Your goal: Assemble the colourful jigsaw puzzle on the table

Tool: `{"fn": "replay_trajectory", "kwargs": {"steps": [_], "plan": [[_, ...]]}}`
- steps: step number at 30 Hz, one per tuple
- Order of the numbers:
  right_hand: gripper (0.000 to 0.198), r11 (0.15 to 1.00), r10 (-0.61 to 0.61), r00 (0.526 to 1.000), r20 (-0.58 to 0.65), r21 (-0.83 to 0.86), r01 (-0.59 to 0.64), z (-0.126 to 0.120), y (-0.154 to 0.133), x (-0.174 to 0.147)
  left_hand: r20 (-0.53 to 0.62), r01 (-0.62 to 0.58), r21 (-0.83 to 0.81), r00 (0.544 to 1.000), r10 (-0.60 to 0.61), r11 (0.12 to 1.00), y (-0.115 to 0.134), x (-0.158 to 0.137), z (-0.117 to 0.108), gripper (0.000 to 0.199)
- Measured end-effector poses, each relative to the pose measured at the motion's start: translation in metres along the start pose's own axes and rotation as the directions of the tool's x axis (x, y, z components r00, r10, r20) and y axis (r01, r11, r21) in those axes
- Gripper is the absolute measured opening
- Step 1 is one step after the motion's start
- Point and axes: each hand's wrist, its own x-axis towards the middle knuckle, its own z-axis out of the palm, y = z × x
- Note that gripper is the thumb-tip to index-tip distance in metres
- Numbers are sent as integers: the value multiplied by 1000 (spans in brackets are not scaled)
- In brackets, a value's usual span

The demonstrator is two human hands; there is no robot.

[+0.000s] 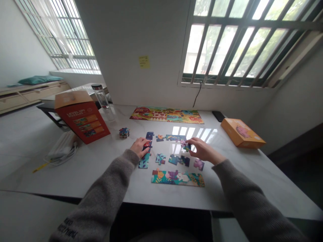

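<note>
My left hand [138, 147] rests on the upright strip of joined puzzle pieces [144, 161], thumb and fingers apart around a red patch of it. On the other side, my right hand [202, 149] pinches a pink and green puzzle piece [186, 146] between thumb and fingertips. This piece is just below the right end of a joined dark-blue strip [174, 137]; whether they touch I cannot tell. Loose pieces lie between my hands: one with an orange shape [159, 138], a teal one [160, 159], a blue pair [179, 160] and a pink one [199, 164].
Nearest me lies a joined strip with a white rabbit [183, 177]. A finished farm-animal puzzle [166, 115] lies at the back. Left are a piece stack [124, 132], red puzzle box [84, 117], glass bottle [101, 96] and white cable [62, 148]; right, a phone [218, 116] and orange box [242, 132].
</note>
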Motion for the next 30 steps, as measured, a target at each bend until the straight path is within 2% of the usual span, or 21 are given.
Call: {"fn": "replay_trajectory", "kwargs": {"steps": [3,6,11,16,24,27,30], "plan": [[42,996,79,996,-34,33,-78,1,15,-26,12,-3,14,1000,3,1000,-3,0,1,36],[40,990,123,992,-31,69,-121,11,17,-39,3,-8,16,1000,8,1000,-2,0,1,35],[39,988,105,992,-70,118,-96,26,3,-36,-45,-40,-8,998,39,999,11,1,-3,29],[36,984,114,984,-138,151,-93,25,4,-37,-63,-120,-59,991,116,991,27,2,-6,27],[35,964,257,945,-201,122,-237,24,44,-64,-138,-86,-51,987,79,995,18,0,-15,23],[34,958,273,937,-218,149,-244,24,46,-66,-136,-97,-46,987,90,994,17,-1,-15,23],[35,955,280,936,-212,159,-249,27,33,-64,-122,-92,-38,989,87,995,19,-1,-14,22]]}}
